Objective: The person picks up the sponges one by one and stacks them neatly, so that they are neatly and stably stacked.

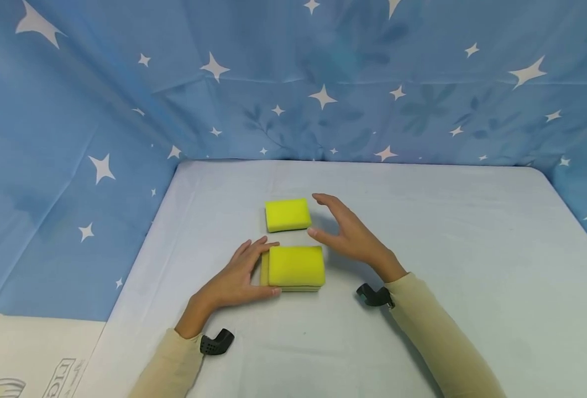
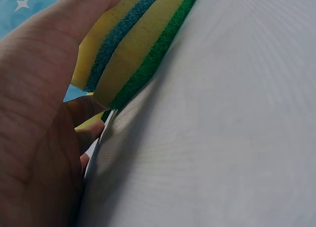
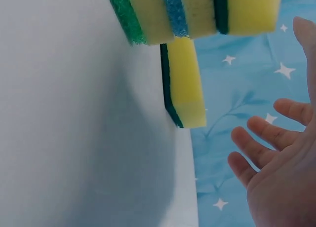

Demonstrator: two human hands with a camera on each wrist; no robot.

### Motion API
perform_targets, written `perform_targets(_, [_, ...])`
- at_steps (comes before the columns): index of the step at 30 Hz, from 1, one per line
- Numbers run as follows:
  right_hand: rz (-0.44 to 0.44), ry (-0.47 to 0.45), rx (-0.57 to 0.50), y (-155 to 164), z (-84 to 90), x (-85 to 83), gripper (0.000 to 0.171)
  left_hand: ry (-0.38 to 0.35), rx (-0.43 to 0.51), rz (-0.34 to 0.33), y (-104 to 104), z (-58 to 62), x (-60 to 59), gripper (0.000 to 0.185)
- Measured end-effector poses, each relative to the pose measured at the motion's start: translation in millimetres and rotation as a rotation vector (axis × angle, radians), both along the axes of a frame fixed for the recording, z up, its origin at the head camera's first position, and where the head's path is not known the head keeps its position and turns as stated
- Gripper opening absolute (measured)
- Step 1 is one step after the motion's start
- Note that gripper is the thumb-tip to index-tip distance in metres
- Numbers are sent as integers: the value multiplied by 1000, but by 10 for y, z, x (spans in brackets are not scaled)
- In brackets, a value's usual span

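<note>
A stack of three sponges (image 1: pixel 297 266) lies on the table, yellow foam uppermost. From the right wrist view, its scouring layers are green, blue and dark green. My left hand (image 1: pixel 241 279) is at the stack's left end, thumb along the front side and index finger by the back left corner. Whether it presses on the foam, I cannot tell. Behind the stack lies a single yellow sponge (image 1: pixel 288 215) with a dark green scouring side down, seen in the right wrist view. My right hand (image 1: pixel 350 232) hovers to the right of both, fingers spread apart and holding nothing.
A white cloth covers the table (image 1: pixel 472 249). Blue curtain fabric (image 1: pixel 293 72) with white stars hangs behind it and along the left. Black wrist cameras (image 1: pixel 216 342) sit on both sleeves. Printed pale material (image 1: pixel 30 354) shows at the lower left.
</note>
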State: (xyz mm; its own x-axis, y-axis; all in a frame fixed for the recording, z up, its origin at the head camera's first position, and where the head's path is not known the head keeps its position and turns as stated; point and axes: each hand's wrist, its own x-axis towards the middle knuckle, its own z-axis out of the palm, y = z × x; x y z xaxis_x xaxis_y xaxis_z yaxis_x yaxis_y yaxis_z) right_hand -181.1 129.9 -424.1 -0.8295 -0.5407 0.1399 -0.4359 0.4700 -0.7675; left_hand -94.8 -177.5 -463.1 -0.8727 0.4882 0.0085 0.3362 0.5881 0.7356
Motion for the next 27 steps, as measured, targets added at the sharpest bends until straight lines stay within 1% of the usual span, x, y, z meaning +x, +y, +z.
perform_targets(6, [3, -42, 0, -72, -62, -116, 86, 18, -7, -15, 1, -2, -16, 85])
perform_targets(10, [-4, -81, 19, -122, -82, -174, 89, 21, -6, -16, 1, -16, -19, 85])
perform_targets(15, [-9, -120, 37, -177, -111, -235, 94, 4, -11, 2, 5, -23, -6, 86])
perform_targets(20, [-7, -130, 56, -207, -150, -299, 97, -22, -24, 20, 12, -13, 9, 87])
perform_targets(27, [-7, -148, 68, -240, -199, -367, 99, -31, -31, 26, 12, 2, 8, 87])
